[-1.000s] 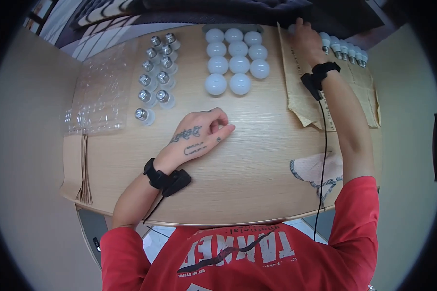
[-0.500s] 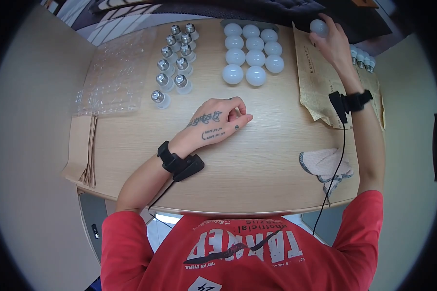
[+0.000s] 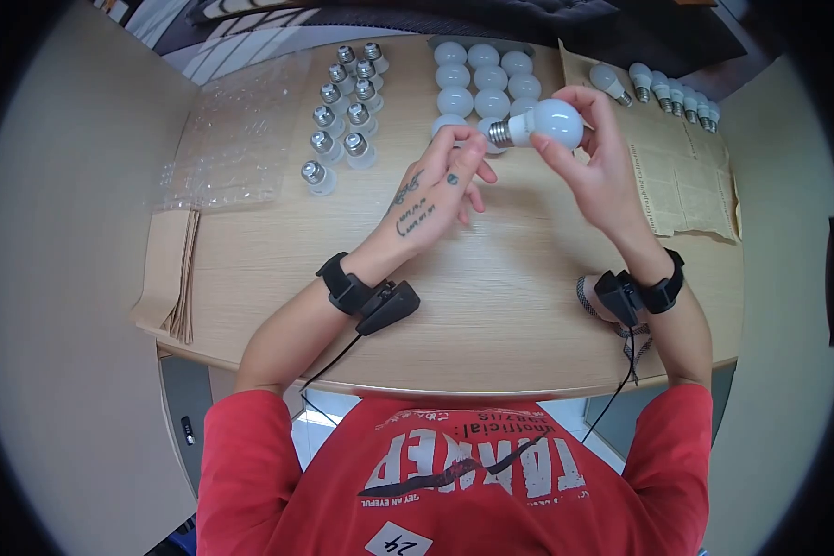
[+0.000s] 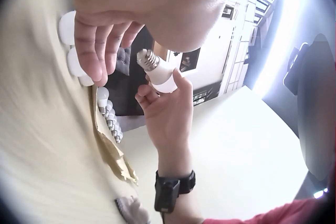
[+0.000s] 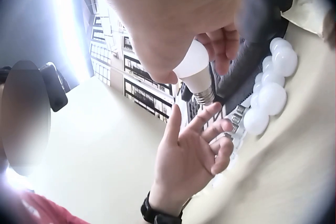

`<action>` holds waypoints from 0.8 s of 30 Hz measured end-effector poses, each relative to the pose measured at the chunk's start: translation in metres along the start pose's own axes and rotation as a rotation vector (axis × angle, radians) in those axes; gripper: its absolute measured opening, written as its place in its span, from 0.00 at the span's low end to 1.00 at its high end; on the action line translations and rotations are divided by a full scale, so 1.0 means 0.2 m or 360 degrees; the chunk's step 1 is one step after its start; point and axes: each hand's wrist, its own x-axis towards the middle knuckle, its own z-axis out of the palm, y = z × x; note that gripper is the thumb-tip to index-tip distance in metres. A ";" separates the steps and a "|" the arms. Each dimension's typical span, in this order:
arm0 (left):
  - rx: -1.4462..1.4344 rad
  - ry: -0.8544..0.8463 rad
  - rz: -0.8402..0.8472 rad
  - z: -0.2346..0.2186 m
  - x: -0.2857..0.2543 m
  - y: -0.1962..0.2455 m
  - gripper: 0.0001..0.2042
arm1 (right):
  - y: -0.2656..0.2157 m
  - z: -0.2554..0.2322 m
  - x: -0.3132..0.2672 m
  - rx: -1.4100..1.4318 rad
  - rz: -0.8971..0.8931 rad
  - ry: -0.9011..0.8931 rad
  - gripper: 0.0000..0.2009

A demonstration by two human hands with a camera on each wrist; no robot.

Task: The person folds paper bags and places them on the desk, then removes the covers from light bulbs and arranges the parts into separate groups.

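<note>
My right hand (image 3: pixel 607 176) holds a white light bulb (image 3: pixel 558 124) by its round globe, between thumb and fingers, raised above the table. The bulb lies sideways in the head view, its metal screw base (image 3: pixel 499 134) pointing left. Beside that base is my left hand (image 3: pixel 431 199), fingers loosely bent and nothing in its grasp. In the right wrist view the left hand (image 5: pixel 191 155) has its palm turned up, fingertips close under the screw base (image 5: pixel 203 97). The left wrist view shows the bulb (image 4: pixel 161 77) in the right hand (image 4: pixel 168 121), beyond the left fingers.
Rows of round white bulbs (image 3: pixel 454 101) stand globe-up at the back centre. Left of them, frosted bulbs (image 3: pixel 321 178) stand with metal caps up. Clear plastic packaging (image 3: pixel 227 139) and brown paper bags (image 3: pixel 169 278) lie left. More bulbs (image 3: pixel 660 85) lie by printed paper (image 3: pixel 681 185); a cloth (image 3: pixel 591 295) lies front right.
My right hand has come from the back right corner to the middle, bringing a bulb. My left hand has lifted from the table and moved towards the bulb's screw base.
</note>
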 end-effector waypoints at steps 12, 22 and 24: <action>-0.0526 0.0102 -0.0023 0.07 0.03 0.00 0.19 | 0.04 0.16 -0.11 -0.0126 -0.0311 -0.0011 0.32; -0.0580 0.0263 0.0142 0.12 0.01 0.00 0.16 | 0.01 0.20 -0.13 0.0058 -0.0045 -0.0024 0.22; -0.0555 0.0274 0.0165 0.13 0.00 0.00 0.15 | 0.01 0.20 -0.14 0.0152 -0.0033 -0.0041 0.22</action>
